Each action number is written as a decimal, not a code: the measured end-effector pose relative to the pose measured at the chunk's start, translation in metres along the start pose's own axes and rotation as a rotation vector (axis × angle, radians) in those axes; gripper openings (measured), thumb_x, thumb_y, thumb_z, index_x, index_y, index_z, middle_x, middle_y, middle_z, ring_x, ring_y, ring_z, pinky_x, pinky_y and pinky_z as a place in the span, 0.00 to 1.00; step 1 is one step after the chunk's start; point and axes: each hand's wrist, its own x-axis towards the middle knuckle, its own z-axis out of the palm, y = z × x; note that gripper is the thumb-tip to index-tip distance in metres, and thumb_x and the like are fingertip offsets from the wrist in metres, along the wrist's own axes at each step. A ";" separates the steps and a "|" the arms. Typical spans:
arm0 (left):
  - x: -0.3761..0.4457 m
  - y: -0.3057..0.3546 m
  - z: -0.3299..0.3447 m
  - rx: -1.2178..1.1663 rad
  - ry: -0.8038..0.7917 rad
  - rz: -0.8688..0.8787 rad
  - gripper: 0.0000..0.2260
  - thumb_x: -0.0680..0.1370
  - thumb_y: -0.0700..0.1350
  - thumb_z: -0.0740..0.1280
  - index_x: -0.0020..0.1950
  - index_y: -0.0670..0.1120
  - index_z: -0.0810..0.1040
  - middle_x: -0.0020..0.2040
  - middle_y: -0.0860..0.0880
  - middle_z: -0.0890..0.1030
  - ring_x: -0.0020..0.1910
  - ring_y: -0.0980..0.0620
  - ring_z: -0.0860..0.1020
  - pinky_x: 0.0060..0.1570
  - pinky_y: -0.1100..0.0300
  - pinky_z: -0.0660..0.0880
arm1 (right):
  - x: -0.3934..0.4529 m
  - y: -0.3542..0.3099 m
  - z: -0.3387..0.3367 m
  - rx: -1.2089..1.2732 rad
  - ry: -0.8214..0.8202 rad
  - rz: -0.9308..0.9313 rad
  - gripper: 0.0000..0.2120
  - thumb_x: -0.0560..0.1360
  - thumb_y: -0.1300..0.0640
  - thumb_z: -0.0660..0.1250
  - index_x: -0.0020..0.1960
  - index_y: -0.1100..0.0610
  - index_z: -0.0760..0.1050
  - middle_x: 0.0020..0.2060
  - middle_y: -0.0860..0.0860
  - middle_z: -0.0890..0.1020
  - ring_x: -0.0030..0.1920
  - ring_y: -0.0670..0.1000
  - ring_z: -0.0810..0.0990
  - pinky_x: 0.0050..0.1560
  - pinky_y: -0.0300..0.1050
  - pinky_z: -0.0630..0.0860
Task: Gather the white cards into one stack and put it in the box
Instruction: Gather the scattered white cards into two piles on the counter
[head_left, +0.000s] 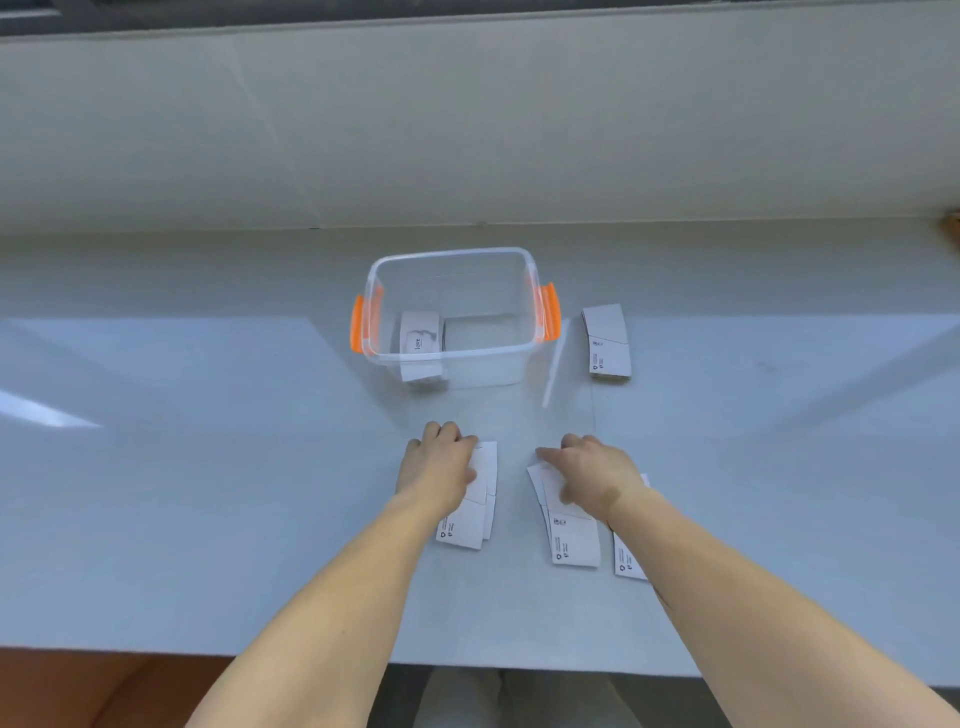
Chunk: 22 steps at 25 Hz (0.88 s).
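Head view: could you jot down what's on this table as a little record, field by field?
surface: pale table
box: clear box with orange latches, lid off, far centre
in box: white cards, one reads "love"
far pile: cards right of box, untouched
left pile: cards under left hand
right pile: cards under right hand
extra cards: partly hidden by right forearm
hands: both pressing flat on cards, lifting nothing

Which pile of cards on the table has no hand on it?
The pile right of the clear box; the near piles lie under the hands.
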 end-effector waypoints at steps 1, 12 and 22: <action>0.000 0.000 0.000 0.008 0.011 0.002 0.16 0.79 0.44 0.61 0.67 0.48 0.71 0.63 0.46 0.72 0.63 0.43 0.66 0.56 0.52 0.66 | 0.000 -0.002 0.001 0.000 0.019 0.005 0.24 0.71 0.67 0.65 0.65 0.52 0.70 0.57 0.55 0.74 0.59 0.57 0.72 0.45 0.50 0.74; -0.007 -0.001 -0.015 -0.104 -0.019 -0.025 0.12 0.76 0.39 0.63 0.59 0.45 0.71 0.61 0.46 0.69 0.61 0.44 0.67 0.56 0.52 0.70 | -0.015 -0.012 -0.007 0.066 -0.039 0.174 0.21 0.69 0.62 0.73 0.58 0.57 0.69 0.55 0.55 0.77 0.54 0.57 0.73 0.42 0.46 0.68; -0.028 -0.001 -0.028 -0.414 -0.272 0.090 0.10 0.73 0.40 0.65 0.53 0.49 0.70 0.53 0.46 0.79 0.51 0.43 0.78 0.51 0.49 0.77 | -0.076 0.000 0.001 0.357 -0.064 0.335 0.18 0.66 0.59 0.74 0.53 0.49 0.75 0.49 0.51 0.76 0.48 0.52 0.72 0.42 0.44 0.70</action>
